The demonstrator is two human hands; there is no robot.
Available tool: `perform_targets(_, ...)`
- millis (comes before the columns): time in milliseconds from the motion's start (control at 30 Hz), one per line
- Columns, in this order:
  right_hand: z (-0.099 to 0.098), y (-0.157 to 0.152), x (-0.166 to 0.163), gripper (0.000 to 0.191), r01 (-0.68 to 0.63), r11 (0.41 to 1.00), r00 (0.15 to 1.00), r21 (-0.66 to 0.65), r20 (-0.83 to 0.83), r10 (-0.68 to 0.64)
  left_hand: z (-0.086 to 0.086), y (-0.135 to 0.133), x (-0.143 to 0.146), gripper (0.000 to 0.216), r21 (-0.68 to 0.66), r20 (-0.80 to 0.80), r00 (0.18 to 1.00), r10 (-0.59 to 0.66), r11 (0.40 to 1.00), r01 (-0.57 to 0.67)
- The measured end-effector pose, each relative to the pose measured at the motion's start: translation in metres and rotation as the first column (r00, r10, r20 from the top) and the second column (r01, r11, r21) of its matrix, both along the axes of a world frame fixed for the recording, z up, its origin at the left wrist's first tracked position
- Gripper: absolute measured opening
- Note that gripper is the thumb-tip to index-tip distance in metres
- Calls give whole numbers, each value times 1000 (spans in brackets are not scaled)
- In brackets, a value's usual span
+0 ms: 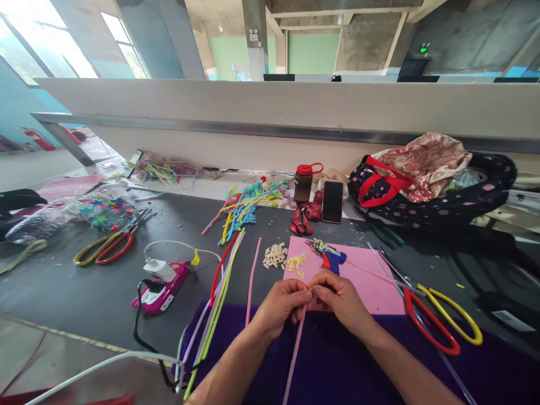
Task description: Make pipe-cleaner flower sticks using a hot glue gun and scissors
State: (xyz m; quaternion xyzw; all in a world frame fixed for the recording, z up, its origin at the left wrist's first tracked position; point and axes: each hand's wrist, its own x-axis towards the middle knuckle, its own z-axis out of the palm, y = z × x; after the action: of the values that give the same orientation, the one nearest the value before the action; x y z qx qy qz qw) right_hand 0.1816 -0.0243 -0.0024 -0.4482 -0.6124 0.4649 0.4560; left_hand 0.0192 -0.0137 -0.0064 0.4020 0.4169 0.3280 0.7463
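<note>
Close together over the table's near edge, both hands pinch the upper end of a pink pipe cleaner (pixel 295 360), whose long tail hangs down toward me. My left hand (pixel 283 304) has thumb and forefinger pressed on it. The fingertips of my right hand (pixel 337 295) meet the left ones at the same end; fingers cover the tip itself. Just beyond lies a pink sheet (pixel 371 281) with a blue glue gun (pixel 333 259) on it. Small yellow pieces (pixel 296 263) and a pile of beige pieces (pixel 275 256) are left of the gun.
Red-and-yellow scissors (pixel 434 320) lie at right, another pair (pixel 112 247) at left. Pipe cleaners (pixel 217 304) stretch left of my hands, near a magenta power strip (pixel 164 292). Behind stand a phone (pixel 332 202), a bottle (pixel 302 184) and a dotted bag (pixel 485 191).
</note>
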Motion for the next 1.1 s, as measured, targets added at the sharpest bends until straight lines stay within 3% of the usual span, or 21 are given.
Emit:
perform_targets(200, 2, -2, -3, 12, 2, 998, 1000, 65, 16, -3, 0, 0, 1, 27, -5, 5, 1000, 29, 1000, -29)
perform_targets(367, -1, -3, -2, 10, -72, 994, 993, -86, -97, 64, 2, -2, -1, 23, 6, 36, 999, 0, 1000, 0)
perform_targets(433, 1, -3, -1, 9, -85, 995, 996, -44, -34, 83, 3, -3, -2, 20, 19, 20, 999, -32, 999, 31)
perform_targets(533, 8, -2, 3, 7, -99, 990, 979, 99, 188, 79, 3, -4, -3, 17, 45, -59, 998, -29, 999, 31)
perform_targets(633, 12, -3, 9, 12, -180, 969, 898, 171, 430, 91, 3, -3, -2, 20, 82, -166, 986, -30, 996, 44)
perform_targets(733, 13, -7, 16, 11, -297, 933, 740, 202, 666, 92, 4, -3, 0, 19, 119, -243, 968, -69, 988, 101)
perform_targets(867, 20, -13, 22, 16, -396, 887, 563, 237, 826, 31, 9, -3, 0, 9, 130, -319, 940, -119, 977, 167)
perform_targets(933, 26, -15, 26, 16, -393, 888, 603, 239, 796, 53, 11, -4, 0, 7, 121, -302, 943, -141, 975, 185)
perform_targets(1100, 34, -11, 38, 12, -208, 975, 883, 75, 444, 155, 14, -7, -1, 12, 86, -203, 959, -197, 972, 218)
